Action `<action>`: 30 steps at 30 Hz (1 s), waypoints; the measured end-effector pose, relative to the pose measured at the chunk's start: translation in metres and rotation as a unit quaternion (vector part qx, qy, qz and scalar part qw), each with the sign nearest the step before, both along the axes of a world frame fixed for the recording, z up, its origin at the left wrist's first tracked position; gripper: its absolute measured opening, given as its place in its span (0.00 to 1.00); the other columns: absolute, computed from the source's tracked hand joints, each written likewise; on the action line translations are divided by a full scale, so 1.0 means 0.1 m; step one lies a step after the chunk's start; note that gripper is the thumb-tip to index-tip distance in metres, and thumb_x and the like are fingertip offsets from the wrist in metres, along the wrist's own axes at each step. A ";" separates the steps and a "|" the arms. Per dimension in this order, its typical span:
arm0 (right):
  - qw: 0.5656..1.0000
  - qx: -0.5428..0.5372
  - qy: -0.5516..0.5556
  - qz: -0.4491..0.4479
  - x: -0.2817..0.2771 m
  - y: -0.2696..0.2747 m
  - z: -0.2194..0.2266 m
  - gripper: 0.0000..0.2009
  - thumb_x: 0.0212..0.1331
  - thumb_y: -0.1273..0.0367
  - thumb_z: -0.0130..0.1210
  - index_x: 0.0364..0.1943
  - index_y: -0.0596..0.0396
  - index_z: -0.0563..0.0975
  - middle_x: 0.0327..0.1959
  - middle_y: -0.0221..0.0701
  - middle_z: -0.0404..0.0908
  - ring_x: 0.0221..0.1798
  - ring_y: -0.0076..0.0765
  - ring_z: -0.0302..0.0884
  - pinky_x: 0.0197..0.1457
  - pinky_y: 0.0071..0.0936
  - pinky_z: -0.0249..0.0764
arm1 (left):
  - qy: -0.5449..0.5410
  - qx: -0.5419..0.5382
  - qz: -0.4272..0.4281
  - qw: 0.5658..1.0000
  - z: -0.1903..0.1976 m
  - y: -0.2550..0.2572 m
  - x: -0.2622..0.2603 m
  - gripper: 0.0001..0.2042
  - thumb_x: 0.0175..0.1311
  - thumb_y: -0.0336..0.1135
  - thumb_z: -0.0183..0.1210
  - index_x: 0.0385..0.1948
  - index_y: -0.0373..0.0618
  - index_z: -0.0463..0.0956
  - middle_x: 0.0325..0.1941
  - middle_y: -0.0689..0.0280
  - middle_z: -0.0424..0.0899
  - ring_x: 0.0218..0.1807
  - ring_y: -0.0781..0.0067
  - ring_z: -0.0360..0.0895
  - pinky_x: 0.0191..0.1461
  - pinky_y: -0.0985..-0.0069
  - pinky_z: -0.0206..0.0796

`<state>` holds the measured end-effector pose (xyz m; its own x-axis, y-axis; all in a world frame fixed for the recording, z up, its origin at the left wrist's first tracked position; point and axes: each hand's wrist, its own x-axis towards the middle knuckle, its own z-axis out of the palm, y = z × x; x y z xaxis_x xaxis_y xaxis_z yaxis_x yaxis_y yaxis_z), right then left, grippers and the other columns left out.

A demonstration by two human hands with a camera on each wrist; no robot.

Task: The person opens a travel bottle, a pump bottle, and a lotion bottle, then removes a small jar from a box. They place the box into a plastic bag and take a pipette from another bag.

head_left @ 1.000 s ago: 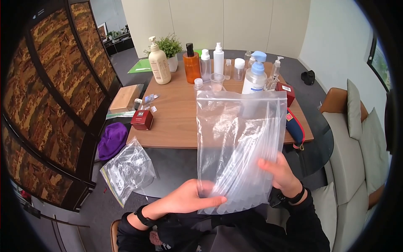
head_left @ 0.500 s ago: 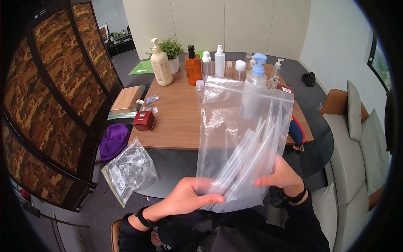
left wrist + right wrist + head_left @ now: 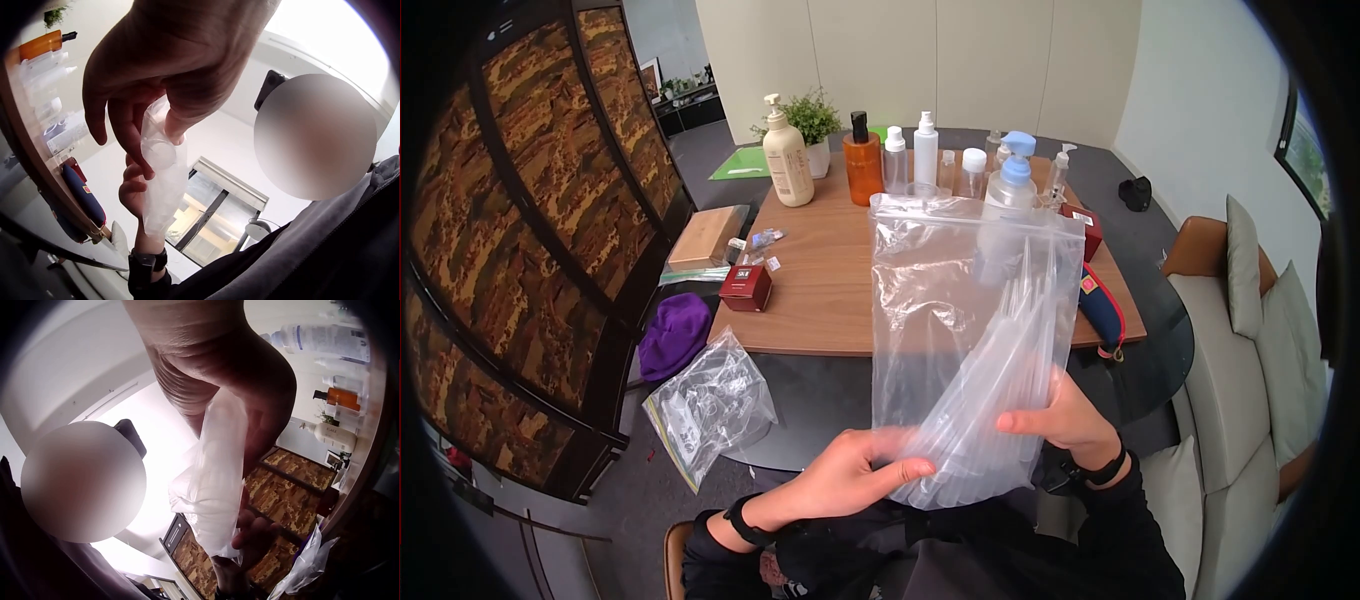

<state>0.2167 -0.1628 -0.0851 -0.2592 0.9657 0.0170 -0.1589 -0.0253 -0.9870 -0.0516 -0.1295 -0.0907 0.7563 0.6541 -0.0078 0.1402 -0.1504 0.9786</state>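
Note:
A clear zip bag (image 3: 920, 300) stands upright above the near table edge, zip edge at the top. Inside it, long tapered translucent plastic tubes (image 3: 985, 400) lean in a bunch, narrow ends up and wide ends low. My left hand (image 3: 855, 475) pinches the lower left of the bag, thumb in front and fingers behind. On the right side my right hand (image 3: 1068, 415) grips the bag and the tubes through the film, its thumb across the front. The left wrist view shows round tube ends in the bag's bottom (image 3: 164, 153) by the left fingers.
Several bottles stand at the back, among them an amber bottle (image 3: 863, 170), a beige pump bottle (image 3: 787, 165) and a blue-topped pump bottle (image 3: 1012, 180). At left are a red box (image 3: 746, 288), purple cloth (image 3: 672, 338) and a crumpled clear bag (image 3: 712, 405). A navy pouch (image 3: 1103, 310) lies right.
The bag tilted and swung to the right, then came back left. The tubes inside have shifted into a closer bunch. My right thumb has slid lower and left across the bag.

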 end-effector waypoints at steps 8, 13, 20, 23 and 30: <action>0.999 0.013 0.033 -0.022 -0.04 0.02 0.03 0.34 0.50 0.70 0.68 0.61 0.60 0.64 0.55 0.33 0.72 0.58 0.29 0.69 0.62 0.30 0.67 | -0.059 -0.107 -0.007 0.992 0.05 -0.01 0.01 0.20 0.62 0.33 0.63 0.55 0.37 0.73 0.43 0.70 0.81 0.43 0.85 0.73 0.50 0.82 0.66; 0.998 0.002 0.052 -0.025 -0.07 0.02 0.03 0.34 0.50 0.70 0.68 0.62 0.60 0.63 0.55 0.34 0.72 0.59 0.30 0.69 0.62 0.31 0.66 | -0.072 -0.121 -0.031 0.990 0.04 0.00 0.01 0.22 0.62 0.32 0.63 0.57 0.37 0.70 0.47 0.69 0.80 0.47 0.83 0.73 0.54 0.81 0.65; 0.997 -0.020 0.073 -0.030 -0.08 0.04 0.03 0.34 0.50 0.71 0.68 0.62 0.60 0.62 0.55 0.34 0.72 0.59 0.30 0.69 0.63 0.31 0.66 | -0.071 -0.182 -0.035 0.980 0.10 0.00 0.02 0.21 0.64 0.33 0.61 0.58 0.36 0.69 0.46 0.68 0.80 0.47 0.84 0.74 0.52 0.81 0.66; 0.997 -0.018 0.069 -0.031 -0.08 0.05 0.03 0.34 0.50 0.71 0.68 0.61 0.60 0.63 0.54 0.34 0.73 0.58 0.30 0.70 0.63 0.32 0.66 | -0.072 -0.177 -0.024 0.981 0.09 0.00 0.03 0.21 0.66 0.34 0.60 0.58 0.36 0.69 0.44 0.69 0.80 0.44 0.84 0.73 0.49 0.82 0.67; 0.996 -0.035 0.077 -0.037 -0.10 0.05 0.04 0.34 0.49 0.72 0.68 0.61 0.60 0.63 0.54 0.34 0.73 0.58 0.30 0.70 0.62 0.31 0.68 | -0.044 -0.113 -0.009 0.993 0.07 0.00 0.02 0.20 0.67 0.35 0.58 0.56 0.35 0.70 0.39 0.71 0.79 0.39 0.85 0.72 0.43 0.83 0.67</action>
